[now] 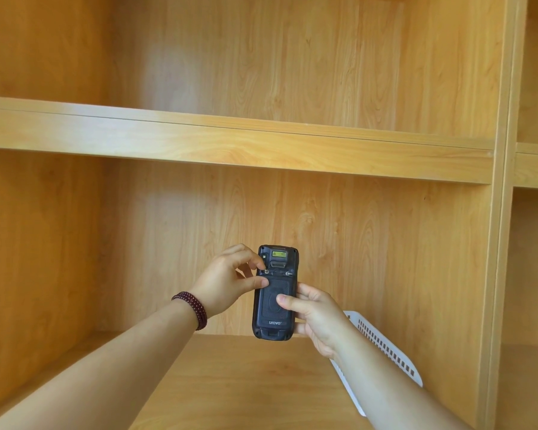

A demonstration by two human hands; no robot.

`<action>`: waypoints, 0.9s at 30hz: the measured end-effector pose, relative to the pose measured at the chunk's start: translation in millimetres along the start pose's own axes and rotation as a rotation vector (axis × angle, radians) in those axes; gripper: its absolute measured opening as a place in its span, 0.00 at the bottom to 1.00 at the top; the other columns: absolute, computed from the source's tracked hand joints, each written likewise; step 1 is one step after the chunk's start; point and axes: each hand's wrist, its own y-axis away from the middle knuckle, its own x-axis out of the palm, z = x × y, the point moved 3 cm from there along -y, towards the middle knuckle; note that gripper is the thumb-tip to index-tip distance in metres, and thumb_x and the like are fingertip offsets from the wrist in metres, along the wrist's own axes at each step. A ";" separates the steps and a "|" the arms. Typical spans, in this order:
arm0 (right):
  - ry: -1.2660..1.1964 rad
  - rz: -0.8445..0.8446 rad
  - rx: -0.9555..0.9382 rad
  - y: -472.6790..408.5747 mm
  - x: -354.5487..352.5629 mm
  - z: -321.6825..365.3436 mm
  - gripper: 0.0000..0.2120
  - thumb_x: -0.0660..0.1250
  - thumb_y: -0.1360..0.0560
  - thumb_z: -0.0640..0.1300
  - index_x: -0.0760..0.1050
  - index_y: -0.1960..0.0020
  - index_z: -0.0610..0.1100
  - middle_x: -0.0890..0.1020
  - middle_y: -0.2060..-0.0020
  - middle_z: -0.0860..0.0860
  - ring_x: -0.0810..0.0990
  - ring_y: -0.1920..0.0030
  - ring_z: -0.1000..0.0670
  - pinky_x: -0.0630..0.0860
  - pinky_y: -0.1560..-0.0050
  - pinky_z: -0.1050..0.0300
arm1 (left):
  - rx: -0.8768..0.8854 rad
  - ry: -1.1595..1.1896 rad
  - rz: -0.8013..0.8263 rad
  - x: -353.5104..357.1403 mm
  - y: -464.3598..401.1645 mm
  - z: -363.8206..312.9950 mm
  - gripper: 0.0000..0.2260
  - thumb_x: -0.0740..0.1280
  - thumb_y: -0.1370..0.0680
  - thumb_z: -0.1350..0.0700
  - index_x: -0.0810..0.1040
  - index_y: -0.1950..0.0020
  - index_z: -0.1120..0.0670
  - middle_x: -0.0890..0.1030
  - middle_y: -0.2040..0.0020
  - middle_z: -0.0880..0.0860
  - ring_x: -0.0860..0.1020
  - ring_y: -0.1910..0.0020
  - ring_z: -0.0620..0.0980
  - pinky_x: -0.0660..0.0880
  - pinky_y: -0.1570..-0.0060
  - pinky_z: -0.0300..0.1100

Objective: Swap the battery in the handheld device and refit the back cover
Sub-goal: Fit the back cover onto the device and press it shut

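A black handheld device (275, 291) stands upright in the air in front of a wooden shelf, its back facing me. The back cover (274, 311) sits on the device, with "urovo" printed near its bottom. My right hand (316, 318) grips the device from the right side, thumb pressed on the cover. My left hand (227, 282) is at the upper left of the device. Its index fingertip and thumb pinch at the small round left latch (266, 271) above the cover. A matching right latch (288, 273) is untouched. No battery is visible.
A white perforated basket (385, 346) lies on the shelf board (246, 383) at the lower right, partly hidden by my right forearm. A horizontal shelf (230, 144) runs above the hands, and an upright panel (500, 212) closes the compartment on the right.
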 end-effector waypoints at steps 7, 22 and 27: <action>-0.014 0.000 -0.001 -1.5 2.1 0.5 0.12 0.70 0.25 0.35 0.81 0.42 0.42 0.86 0.48 0.45 0.85 0.46 0.44 0.81 0.47 0.41 | -0.069 0.055 -0.019 -1.4 -1.5 1.1 0.09 0.79 0.32 0.57 0.80 0.59 0.47 0.79 0.58 0.48 0.77 0.57 0.43 0.72 0.54 0.29; -0.012 -0.011 0.007 -7.0 3.3 -5.2 0.14 0.70 0.26 0.34 0.80 0.41 0.42 0.86 0.48 0.45 0.85 0.47 0.44 0.82 0.49 0.43 | -0.308 0.237 -0.027 0.5 -0.2 5.4 0.08 0.79 0.32 0.60 0.82 0.61 0.51 0.80 0.62 0.49 0.78 0.60 0.46 0.81 0.49 0.49; 0.001 -0.014 0.011 -6.6 2.1 -6.0 0.13 0.70 0.26 0.34 0.81 0.42 0.42 0.87 0.49 0.45 0.85 0.48 0.44 0.83 0.51 0.44 | -0.322 0.264 -0.013 2.5 -0.2 6.5 0.08 0.79 0.32 0.61 0.81 0.62 0.51 0.79 0.63 0.49 0.79 0.60 0.48 0.81 0.49 0.54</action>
